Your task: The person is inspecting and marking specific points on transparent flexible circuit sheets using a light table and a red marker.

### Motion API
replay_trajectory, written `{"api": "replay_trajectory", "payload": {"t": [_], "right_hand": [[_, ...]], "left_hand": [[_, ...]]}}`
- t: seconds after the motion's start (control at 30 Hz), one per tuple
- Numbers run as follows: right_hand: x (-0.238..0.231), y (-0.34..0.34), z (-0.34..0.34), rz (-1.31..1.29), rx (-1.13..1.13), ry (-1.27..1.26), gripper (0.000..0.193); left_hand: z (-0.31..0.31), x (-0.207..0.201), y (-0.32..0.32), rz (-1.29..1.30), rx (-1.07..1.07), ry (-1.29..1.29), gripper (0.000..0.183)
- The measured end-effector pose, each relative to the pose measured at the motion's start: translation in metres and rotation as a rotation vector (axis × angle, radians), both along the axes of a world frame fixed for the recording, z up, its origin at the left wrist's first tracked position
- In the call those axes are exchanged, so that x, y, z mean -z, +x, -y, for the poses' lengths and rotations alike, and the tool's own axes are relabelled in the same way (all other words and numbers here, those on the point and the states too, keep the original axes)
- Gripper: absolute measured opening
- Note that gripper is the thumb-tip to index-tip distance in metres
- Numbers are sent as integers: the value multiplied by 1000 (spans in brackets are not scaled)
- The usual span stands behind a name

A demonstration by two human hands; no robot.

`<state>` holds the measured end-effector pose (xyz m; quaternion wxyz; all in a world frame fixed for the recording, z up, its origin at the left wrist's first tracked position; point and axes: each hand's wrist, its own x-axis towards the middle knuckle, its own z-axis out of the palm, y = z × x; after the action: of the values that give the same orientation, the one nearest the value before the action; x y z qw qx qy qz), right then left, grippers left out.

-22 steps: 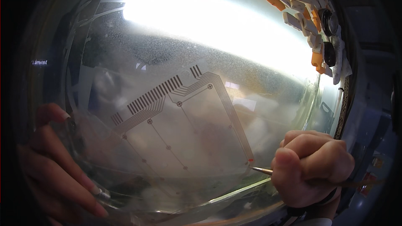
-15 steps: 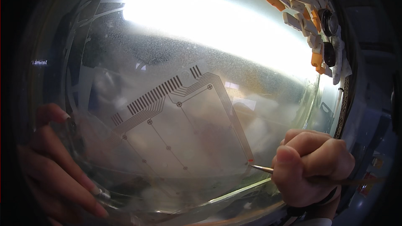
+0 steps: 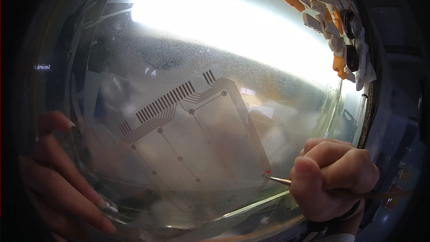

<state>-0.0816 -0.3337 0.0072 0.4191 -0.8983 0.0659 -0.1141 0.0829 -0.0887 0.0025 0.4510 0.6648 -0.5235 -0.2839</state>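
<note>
A clear film with dark printed circuit traces (image 3: pixel 168 103) lies on a glossy, light-reflecting glass-like surface (image 3: pixel 286 139). Its tracks run from rows of dark contact bars down to the lower right. My right hand (image 3: pixel 333 177) is closed round a fine paintbrush (image 3: pixel 281 180) with a metal ferrule and thin handle. The brush's pointed tip is at the lower right end of the tracks, right beside a small red mark (image 3: pixel 268 171). At the left edge of the surface, my left hand (image 3: pixel 56 175) has its fingers apart and holds nothing that I can see.
A bright light strip (image 3: pixel 224 22) glares across the surface's upper part. Several white and orange eraser-like blocks (image 3: pixel 313 6) line the far right edge, with dark round objects (image 3: pixel 351 23) among them. A ridged metal piece (image 3: pixel 111 207) is beside my left fingertips.
The brush tip has shifted very slightly left, close to the red mark. My left hand and the film have stayed in place.
</note>
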Motion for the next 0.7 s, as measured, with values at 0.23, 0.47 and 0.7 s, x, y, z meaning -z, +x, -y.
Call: {"api": "replay_trajectory", "payload": {"t": [0.23, 0.47, 0.7], "right_hand": [[-1, 0, 2, -30, -21, -12, 26], [0, 2, 3, 12, -38, -10, 27], [0, 4, 2, 19, -50, -1, 27]], "left_hand": [[2, -13, 9, 165, 77, 148, 33], [8, -7, 2, 178, 71, 162, 36], [13, -13, 29, 65, 308, 83, 29]]}}
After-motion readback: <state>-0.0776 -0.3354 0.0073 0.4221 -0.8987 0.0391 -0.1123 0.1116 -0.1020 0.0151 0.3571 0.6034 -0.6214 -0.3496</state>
